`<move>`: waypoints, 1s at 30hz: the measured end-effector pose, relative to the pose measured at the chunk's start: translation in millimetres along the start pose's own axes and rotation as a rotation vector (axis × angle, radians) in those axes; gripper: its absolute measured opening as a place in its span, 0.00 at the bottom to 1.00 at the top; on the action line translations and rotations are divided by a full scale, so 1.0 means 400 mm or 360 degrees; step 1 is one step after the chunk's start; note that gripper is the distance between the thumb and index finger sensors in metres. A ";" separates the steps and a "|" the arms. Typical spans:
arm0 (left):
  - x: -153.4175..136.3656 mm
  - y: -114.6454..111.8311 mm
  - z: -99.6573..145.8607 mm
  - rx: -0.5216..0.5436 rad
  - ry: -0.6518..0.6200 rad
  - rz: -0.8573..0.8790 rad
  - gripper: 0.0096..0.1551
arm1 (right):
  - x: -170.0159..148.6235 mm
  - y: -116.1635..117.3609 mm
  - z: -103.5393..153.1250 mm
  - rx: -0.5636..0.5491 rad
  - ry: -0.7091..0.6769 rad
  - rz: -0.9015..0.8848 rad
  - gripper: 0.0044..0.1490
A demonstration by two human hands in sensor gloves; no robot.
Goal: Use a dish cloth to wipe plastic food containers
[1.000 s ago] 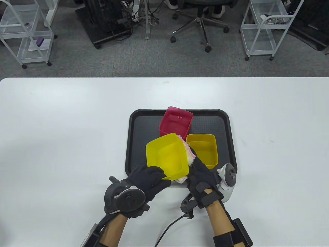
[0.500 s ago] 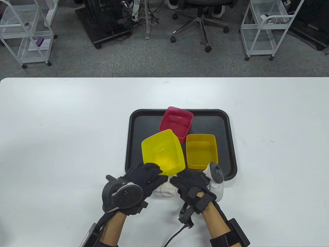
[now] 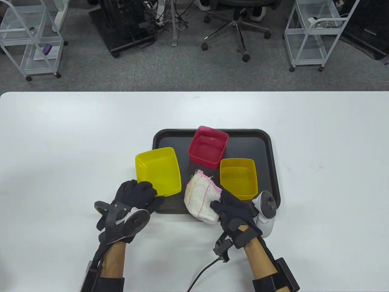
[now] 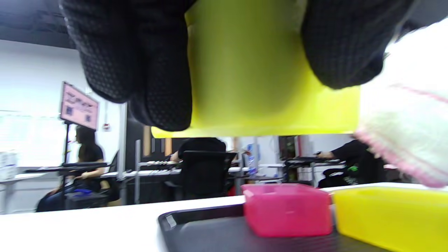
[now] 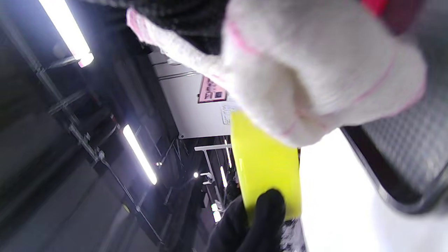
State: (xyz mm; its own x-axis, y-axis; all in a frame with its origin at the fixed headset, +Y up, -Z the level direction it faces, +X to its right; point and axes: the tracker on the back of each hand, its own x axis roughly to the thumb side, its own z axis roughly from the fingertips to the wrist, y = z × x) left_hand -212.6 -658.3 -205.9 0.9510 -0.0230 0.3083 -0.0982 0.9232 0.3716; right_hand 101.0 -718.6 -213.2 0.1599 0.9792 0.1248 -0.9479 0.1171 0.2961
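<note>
A bright yellow container (image 3: 158,172) is held above the black tray's (image 3: 212,133) left edge. My left hand (image 3: 136,194) grips its near side; the fingers and thumb clamp its wall in the left wrist view (image 4: 245,70). My right hand (image 3: 234,210) holds a white dish cloth with pink stitching (image 3: 202,197) over the tray's front edge; the cloth fills the right wrist view (image 5: 308,77). A pink container (image 3: 208,146) and an orange-yellow container (image 3: 238,178) stand on the tray.
The white table (image 3: 60,152) stretches wide on both sides of the tray. Beyond its far edge are an office chair (image 3: 237,21) and wire carts (image 3: 27,42).
My left hand carried the yellow container left, off the tray's middle. My right hand brought the cloth out from under the container and lifted it over the tray's front edge.
</note>
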 end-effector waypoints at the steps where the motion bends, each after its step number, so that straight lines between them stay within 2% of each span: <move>1: -0.018 -0.002 0.002 -0.0013 0.0039 -0.0008 0.24 | 0.014 0.001 -0.001 -0.0011 -0.0049 0.0161 0.32; 5: -0.098 -0.022 0.022 -0.0137 0.0194 -0.0038 0.27 | 0.078 0.012 0.001 0.0003 -0.0331 0.0723 0.31; 10: -0.162 -0.076 0.044 -0.0392 0.0365 -0.0027 0.29 | 0.110 -0.009 0.036 -0.0150 -0.0559 0.0957 0.30; 17: -0.177 -0.123 0.058 -0.0585 0.0407 -0.0070 0.31 | 0.093 -0.045 0.057 -0.0267 -0.0541 0.0893 0.30; 21: -0.173 -0.147 0.054 -0.0726 0.0399 -0.0121 0.32 | 0.086 -0.047 0.056 -0.0267 -0.0521 0.0907 0.30; 26: -0.169 -0.149 0.052 -0.0916 0.0443 -0.0027 0.34 | 0.085 -0.052 0.059 -0.0293 -0.0500 0.0906 0.30; 28: -0.162 -0.129 0.049 -0.0898 0.0433 -0.0014 0.39 | 0.084 -0.058 0.061 -0.0308 -0.0487 0.0896 0.30; 30: -0.156 -0.106 0.045 -0.0808 0.0448 0.0028 0.44 | 0.082 -0.064 0.063 -0.0327 -0.0477 0.0879 0.30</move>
State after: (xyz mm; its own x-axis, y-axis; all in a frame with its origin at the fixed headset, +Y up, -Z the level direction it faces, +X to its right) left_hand -273.2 -702.8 -225.1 0.9987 0.0326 0.0402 -0.0276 0.9925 -0.1193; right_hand 137.4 -693.6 -192.7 -0.3233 0.8194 0.4733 -0.9410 -0.3310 -0.0698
